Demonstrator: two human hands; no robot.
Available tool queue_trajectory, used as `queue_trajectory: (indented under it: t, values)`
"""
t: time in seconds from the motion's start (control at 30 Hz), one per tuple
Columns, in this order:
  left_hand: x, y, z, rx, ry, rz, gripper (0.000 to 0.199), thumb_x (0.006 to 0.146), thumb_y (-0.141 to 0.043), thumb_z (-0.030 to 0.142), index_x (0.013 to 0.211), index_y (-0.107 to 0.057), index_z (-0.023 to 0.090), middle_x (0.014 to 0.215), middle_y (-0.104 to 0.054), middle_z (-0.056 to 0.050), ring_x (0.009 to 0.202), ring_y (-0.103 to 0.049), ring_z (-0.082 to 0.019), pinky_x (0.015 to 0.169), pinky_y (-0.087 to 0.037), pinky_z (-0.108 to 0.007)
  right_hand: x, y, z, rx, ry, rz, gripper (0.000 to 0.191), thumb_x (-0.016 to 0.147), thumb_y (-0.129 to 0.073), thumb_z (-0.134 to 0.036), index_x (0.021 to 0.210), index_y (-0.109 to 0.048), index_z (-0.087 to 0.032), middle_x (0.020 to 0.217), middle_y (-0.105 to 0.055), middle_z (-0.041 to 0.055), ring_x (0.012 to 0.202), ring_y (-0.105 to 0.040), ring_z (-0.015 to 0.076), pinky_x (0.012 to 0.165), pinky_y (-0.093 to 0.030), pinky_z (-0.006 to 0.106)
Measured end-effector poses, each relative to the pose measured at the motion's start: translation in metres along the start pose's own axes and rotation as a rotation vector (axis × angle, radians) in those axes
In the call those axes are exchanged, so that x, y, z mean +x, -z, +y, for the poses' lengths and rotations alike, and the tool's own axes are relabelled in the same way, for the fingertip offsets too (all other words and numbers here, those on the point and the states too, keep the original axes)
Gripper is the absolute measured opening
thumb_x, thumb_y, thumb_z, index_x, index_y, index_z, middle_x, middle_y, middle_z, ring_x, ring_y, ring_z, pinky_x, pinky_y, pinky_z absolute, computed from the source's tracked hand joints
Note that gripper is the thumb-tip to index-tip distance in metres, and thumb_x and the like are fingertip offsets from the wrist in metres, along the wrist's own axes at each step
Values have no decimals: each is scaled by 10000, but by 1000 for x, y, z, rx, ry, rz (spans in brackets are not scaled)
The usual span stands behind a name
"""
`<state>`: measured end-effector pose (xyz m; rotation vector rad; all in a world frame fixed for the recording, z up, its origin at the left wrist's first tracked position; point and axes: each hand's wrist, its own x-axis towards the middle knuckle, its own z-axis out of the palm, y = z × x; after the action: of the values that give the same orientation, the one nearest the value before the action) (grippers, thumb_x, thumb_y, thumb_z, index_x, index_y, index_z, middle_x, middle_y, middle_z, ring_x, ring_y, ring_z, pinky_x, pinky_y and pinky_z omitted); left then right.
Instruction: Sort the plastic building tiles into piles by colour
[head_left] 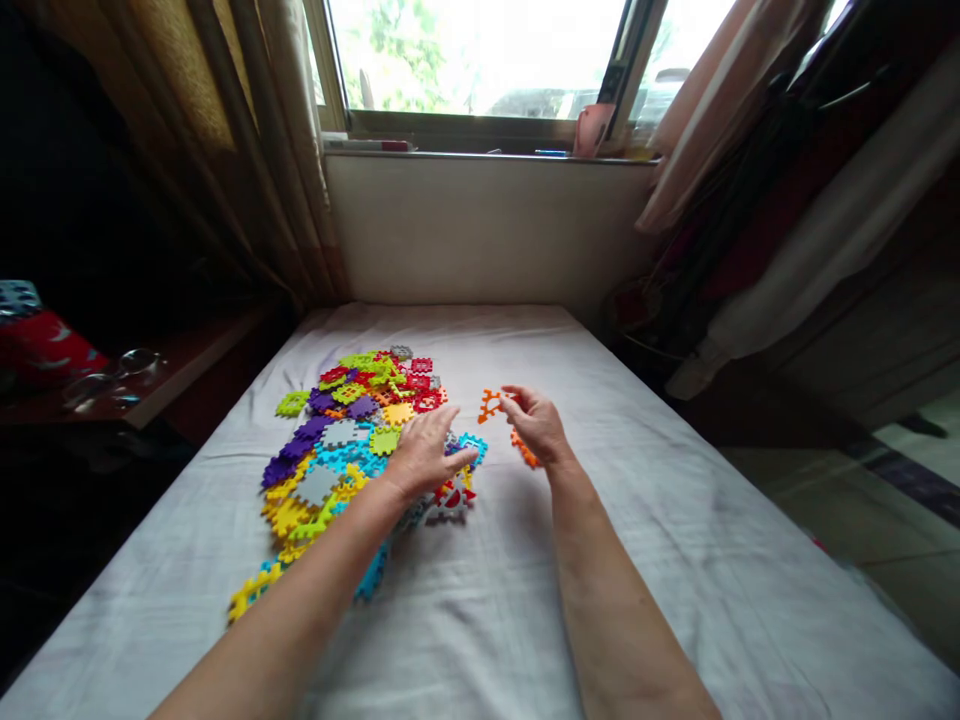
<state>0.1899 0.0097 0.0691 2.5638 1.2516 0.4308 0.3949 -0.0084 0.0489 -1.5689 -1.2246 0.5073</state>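
An orange toothed puzzle tile (pixel 489 404) with an open middle is pinched between the fingertips of my right hand (pixel 536 425). Below that hand, another orange tile (pixel 524 450) lies on the sheet, partly covered by my wrist. My left hand (pixel 427 455) hovers over or rests on the right side of a pile of interlocking tiles (pixel 341 435); contact is unclear. Its fingers are apart and nothing shows in them. The pile mixes purple, yellow, blue, green, red and grey pieces. My left forearm hides part of it.
A pale sheet (pixel 675 560) covers the flat surface under the tiles. Beyond it are a low wall and a window sill with a pink mug (pixel 592 130). At left, glasses (pixel 120 375) and a red item (pixel 49 345) sit on a dark shelf. Clothes (pixel 810 200) hang at right.
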Motion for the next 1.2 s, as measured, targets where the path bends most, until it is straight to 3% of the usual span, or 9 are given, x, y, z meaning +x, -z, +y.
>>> queue_trajectory:
  t: [0.1,0.2,0.33,0.5,0.6,0.7,0.83,1.0,1.2]
  values:
    - [-11,-14,16,118,-72,-152,723,780,-648,597,1413,-471,295,1528,-423,-117,1422,-342,-339,1175,-169,-599,10,38,25,-122,-179,176,373,785,-600,-390,1067,-688,-162,759,-694,24,636,-607,141,622,-483,245]
    - [-17,-21,16,225,-65,-162,558,840,-584,561,1349,-538,337,1496,-462,-102,1411,-346,-348,1158,-123,-651,11,63,46,-222,-291,217,313,812,-546,-363,972,-717,-156,786,-717,53,667,-629,153,657,-489,255]
    - [-17,-13,-4,318,-10,-103,428,879,-549,491,1281,-582,346,1434,-529,-81,1359,-409,-330,1151,-149,-649,4,70,53,-407,-411,131,294,817,-528,-334,904,-754,-168,802,-733,67,726,-656,188,680,-484,266]
    - [-17,1,-20,345,30,-98,389,871,-573,469,1235,-609,338,1423,-552,-52,1353,-420,-334,1141,-144,-676,-1,67,41,-681,-505,152,385,867,-498,-401,1106,-741,-222,1095,-711,109,982,-658,263,811,-491,337]
    - [-16,2,-23,287,66,-112,378,873,-567,483,1208,-633,319,1420,-561,-52,1329,-464,-316,1138,-201,-650,-2,67,35,-711,-464,173,407,887,-484,-419,1144,-728,-218,1129,-686,124,1035,-637,272,865,-486,360]
    - [-10,9,-33,182,88,-77,370,889,-531,508,1169,-662,306,1373,-605,-41,1283,-524,-265,1130,-316,-511,-1,64,31,-685,-359,244,374,868,-505,-367,1104,-741,-199,1115,-673,125,1020,-625,256,890,-481,356]
    - [-2,40,-70,246,216,33,389,914,-458,480,1166,-674,279,1249,-685,-34,1149,-614,-212,999,-444,-329,2,47,27,-576,-152,332,333,842,-507,-330,1021,-753,-193,1112,-666,113,1016,-610,238,921,-468,349]
    - [4,82,-133,441,536,-64,360,873,-447,384,1063,-739,293,1144,-725,-60,1038,-657,-287,847,-501,-369,3,21,29,-476,9,297,289,822,-512,-324,919,-755,-201,1063,-687,97,1009,-607,231,934,-462,347]
    - [20,89,-166,447,535,-195,340,754,-606,426,1057,-749,369,1170,-714,-45,1098,-628,-323,870,-487,-389,3,17,32,-445,57,290,283,827,-511,-307,918,-755,-195,1071,-695,105,1036,-616,234,963,-456,357]
